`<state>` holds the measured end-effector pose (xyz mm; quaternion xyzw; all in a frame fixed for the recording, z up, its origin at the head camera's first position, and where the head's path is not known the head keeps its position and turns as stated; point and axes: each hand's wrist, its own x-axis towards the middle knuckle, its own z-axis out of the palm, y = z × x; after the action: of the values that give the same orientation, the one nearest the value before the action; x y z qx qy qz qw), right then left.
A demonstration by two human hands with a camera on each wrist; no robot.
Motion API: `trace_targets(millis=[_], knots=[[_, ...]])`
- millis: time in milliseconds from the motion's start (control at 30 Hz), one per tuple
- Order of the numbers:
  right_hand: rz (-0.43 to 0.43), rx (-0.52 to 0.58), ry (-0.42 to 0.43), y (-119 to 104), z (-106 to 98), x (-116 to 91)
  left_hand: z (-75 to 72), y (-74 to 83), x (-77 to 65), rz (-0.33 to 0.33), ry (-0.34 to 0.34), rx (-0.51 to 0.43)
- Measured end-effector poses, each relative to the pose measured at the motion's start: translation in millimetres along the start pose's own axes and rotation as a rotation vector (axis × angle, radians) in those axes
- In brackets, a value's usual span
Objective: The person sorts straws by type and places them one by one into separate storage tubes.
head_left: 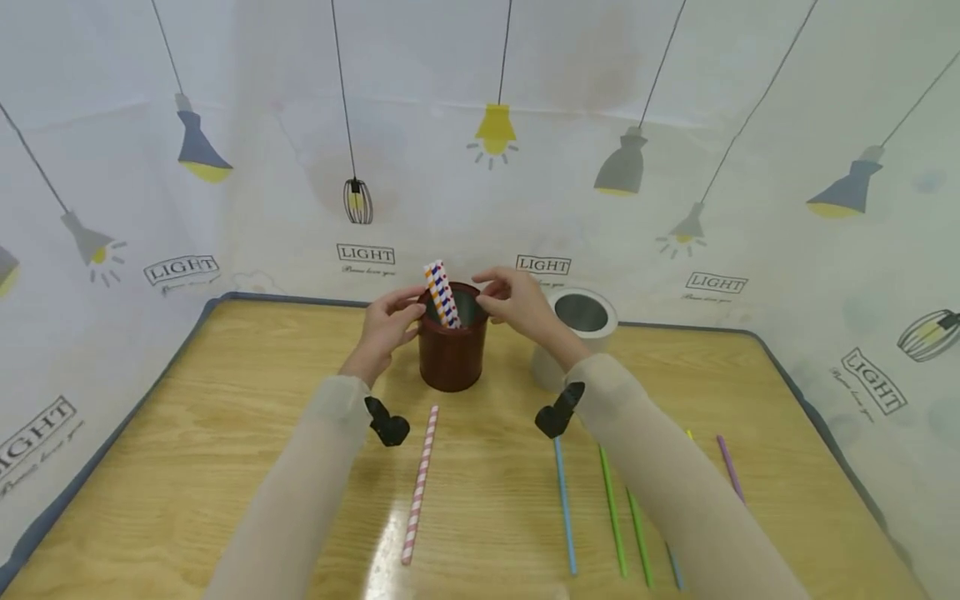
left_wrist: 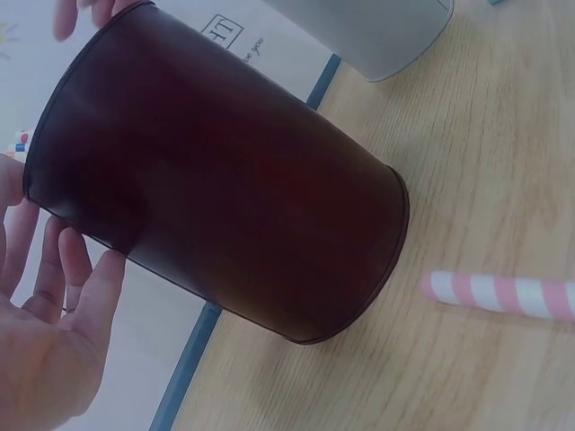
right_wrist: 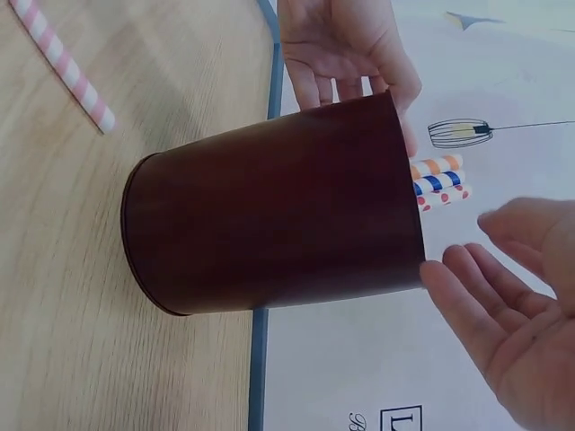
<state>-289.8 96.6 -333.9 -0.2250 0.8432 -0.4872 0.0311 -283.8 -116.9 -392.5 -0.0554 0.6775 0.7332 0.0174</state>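
A dark brown cylindrical cup (head_left: pixel 451 367) stands upright on the table. Three paper straws (head_left: pixel 441 292) lean inside it: orange-striped, blue-striped and red-dotted. At its left rim, my left hand (head_left: pixel 390 329) touches the cup, fingertips on the side and the index finger reaching along the rim. My right hand (head_left: pixel 517 302) is at the opposite rim with loosely bent fingers; in the right wrist view one fingertip (right_wrist: pixel 435 274) meets the rim and the thumb stays apart from it. A pink-and-white striped straw (head_left: pixel 420 485) lies on the table in front of the cup.
Behind my right forearm stands a white cup (head_left: pixel 603 321), partly hidden. Blue (head_left: pixel 566 508), green (head_left: pixel 613 512) and purple (head_left: pixel 730 467) straws lie at the right, some partly under the forearm. A lamp-printed cloth (head_left: pixel 442 167) walls the table's back and sides.
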Motion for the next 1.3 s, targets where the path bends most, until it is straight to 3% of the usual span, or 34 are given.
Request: trace_targets(millis=[400,800,933,1167,1300], knots=[[-0.027,0.000,-0.126,3,6,-32,-0.7,-0.9,0.0,-0.007,-0.006,0.002],[0.048,0.207,-0.098,27,47,-68,-0.2,0.8,1.7,-0.014,-0.011,0.005],[0.099,0.234,-0.096,37,68,-72,-1.4,2.4,0.1,-0.003,-0.004,0.020],[0.309,0.267,-0.073,20,87,-84,-2.2,0.3,2.6,-0.002,-0.008,0.012],[0.425,0.360,-0.015,42,106,-81,0.1,-0.1,1.4,-0.009,-0.012,0.011]])
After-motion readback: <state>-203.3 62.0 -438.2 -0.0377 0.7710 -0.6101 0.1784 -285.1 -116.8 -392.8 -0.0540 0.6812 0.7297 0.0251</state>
